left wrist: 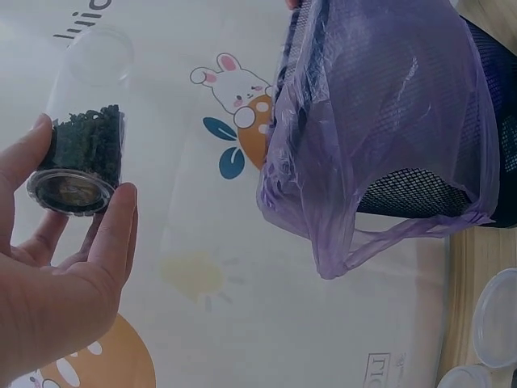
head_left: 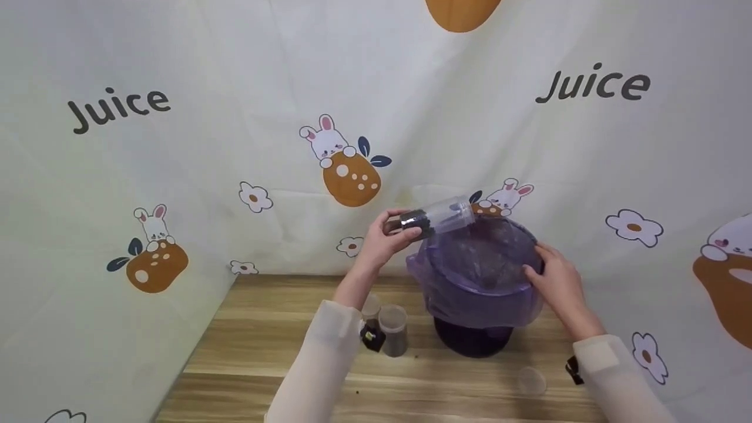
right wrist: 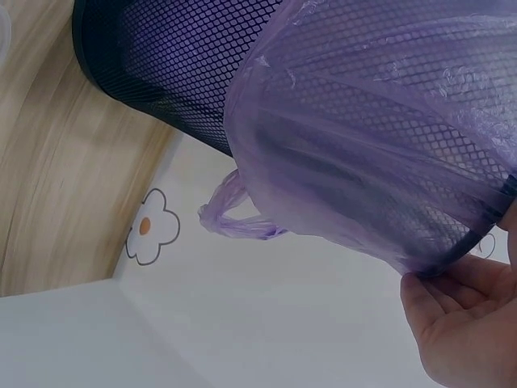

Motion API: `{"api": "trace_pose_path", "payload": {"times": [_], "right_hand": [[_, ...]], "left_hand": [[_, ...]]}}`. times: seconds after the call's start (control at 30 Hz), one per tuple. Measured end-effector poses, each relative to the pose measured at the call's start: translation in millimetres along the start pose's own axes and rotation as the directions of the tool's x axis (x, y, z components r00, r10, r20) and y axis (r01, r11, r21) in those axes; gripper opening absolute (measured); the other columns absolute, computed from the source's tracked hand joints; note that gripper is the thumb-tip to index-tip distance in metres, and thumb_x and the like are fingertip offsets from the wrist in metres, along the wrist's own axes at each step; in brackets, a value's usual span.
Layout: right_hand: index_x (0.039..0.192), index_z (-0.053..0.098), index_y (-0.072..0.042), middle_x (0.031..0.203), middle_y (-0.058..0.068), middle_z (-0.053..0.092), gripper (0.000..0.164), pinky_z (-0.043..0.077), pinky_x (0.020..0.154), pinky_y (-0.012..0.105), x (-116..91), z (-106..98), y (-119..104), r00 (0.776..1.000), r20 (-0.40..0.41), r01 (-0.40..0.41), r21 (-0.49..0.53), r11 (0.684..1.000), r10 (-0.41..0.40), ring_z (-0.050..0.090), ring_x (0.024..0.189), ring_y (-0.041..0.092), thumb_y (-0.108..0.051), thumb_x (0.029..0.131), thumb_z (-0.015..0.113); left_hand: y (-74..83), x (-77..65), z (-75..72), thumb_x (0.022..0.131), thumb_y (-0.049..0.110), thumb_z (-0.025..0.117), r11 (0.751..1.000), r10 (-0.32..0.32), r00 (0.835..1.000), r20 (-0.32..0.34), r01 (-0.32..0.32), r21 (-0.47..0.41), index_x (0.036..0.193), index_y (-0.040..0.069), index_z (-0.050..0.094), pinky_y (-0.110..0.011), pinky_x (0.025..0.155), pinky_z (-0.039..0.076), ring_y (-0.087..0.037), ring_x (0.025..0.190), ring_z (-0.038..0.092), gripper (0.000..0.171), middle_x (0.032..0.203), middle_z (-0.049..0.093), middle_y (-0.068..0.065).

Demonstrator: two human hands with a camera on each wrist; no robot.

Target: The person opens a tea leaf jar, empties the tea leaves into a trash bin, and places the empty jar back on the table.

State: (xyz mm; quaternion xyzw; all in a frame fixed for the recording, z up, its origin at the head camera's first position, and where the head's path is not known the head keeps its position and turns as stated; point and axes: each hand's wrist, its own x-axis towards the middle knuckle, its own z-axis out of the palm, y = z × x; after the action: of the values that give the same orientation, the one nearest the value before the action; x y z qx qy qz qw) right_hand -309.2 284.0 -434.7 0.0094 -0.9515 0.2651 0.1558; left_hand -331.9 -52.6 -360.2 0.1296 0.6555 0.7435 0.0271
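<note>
between left fingers [left wrist: 115, 230], tilted clear jar [head_left: 442, 217], near purple-lined bin [head_left: 473, 341]

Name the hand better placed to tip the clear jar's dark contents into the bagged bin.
Left, most likely. The left hand holds the clear jar near its base, with the far end angled toward the bin. The right hand is occupied, gripping the bin's rim.

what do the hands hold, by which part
The left hand holds a clear jar near its base; the right hand grips the mesh bin and purple bag at the rim.
</note>
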Motion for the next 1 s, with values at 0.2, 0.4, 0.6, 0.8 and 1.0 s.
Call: {"api": "trace_pose_path", "payload": {"times": [0.2,0.4,0.6,0.8,1.0], "right_hand": [[0.139,0.047,0.013,0.147,0.032,0.044,0.056,0.037,0.108,0.065,0,-1,0,1.000,0.000,0.006,-0.005,1.000,-0.006,0.043,0.132,0.054,-0.016,0.094,0.061],[0.139,0.046,0.013,0.147,0.033,0.044,0.056,0.037,0.109,0.064,1,-1,-1,1.000,0.002,-0.001,0.000,1.000,0.001,0.044,0.132,0.053,-0.016,0.094,0.061],[0.138,0.047,0.013,0.147,0.032,0.044,0.055,0.037,0.109,0.064,1,0,0,1.000,0.002,-0.002,0.010,1.000,0.002,0.044,0.132,0.053,-0.015,0.093,0.063],[0.138,0.047,0.014,0.147,0.032,0.044,0.056,0.037,0.109,0.064,2,0,0,1.000,0.001,-0.001,0.010,1.000,0.001,0.044,0.132,0.054,-0.015,0.093,0.062],[0.138,0.047,0.014,0.147,0.033,0.044,0.056,0.037,0.109,0.064,1,0,-1,1.000,-0.002,0.000,0.007,1.000,0.000,0.043,0.132,0.053,-0.015,0.093,0.062]], "left_hand": [[-4.4,5.4,2.7,0.089,0.001,0.068,1.000,0.017,0.999,-0.029,-0.016,0.019,0.133,-0.001,0.052,-0.030,0.087,0.059,-0.019,0.100,0.066,0.048,0.131,0.060,-0.027],[-9.7,7.5,4.0,0.088,0.003,0.069,0.999,0.022,0.999,-0.036,-0.020,0.045,0.137,-0.001,0.052,-0.031,0.087,0.059,-0.021,0.103,0.066,0.051,0.132,0.060,-0.027],[-12.9,5.9,4.5,0.088,0.004,0.070,0.998,0.015,0.999,-0.046,-0.013,0.058,0.136,0.002,0.054,-0.034,0.092,0.058,-0.027,0.111,0.064,0.051,0.135,0.058,-0.026],[-16.1,5.7,5.0,0.089,0.007,0.071,0.994,0.016,0.999,-0.042,-0.011,0.111,0.138,0.002,0.052,-0.039,0.099,0.056,-0.032,0.117,0.063,0.053,0.137,0.057,-0.026],[-17.4,4.0,5.6,0.089,0.005,0.071,0.985,0.032,0.999,-0.040,-0.025,0.171,0.138,0.001,0.052,-0.040,0.101,0.054,-0.035,0.119,0.062,0.053,0.138,0.056,-0.025]]}}
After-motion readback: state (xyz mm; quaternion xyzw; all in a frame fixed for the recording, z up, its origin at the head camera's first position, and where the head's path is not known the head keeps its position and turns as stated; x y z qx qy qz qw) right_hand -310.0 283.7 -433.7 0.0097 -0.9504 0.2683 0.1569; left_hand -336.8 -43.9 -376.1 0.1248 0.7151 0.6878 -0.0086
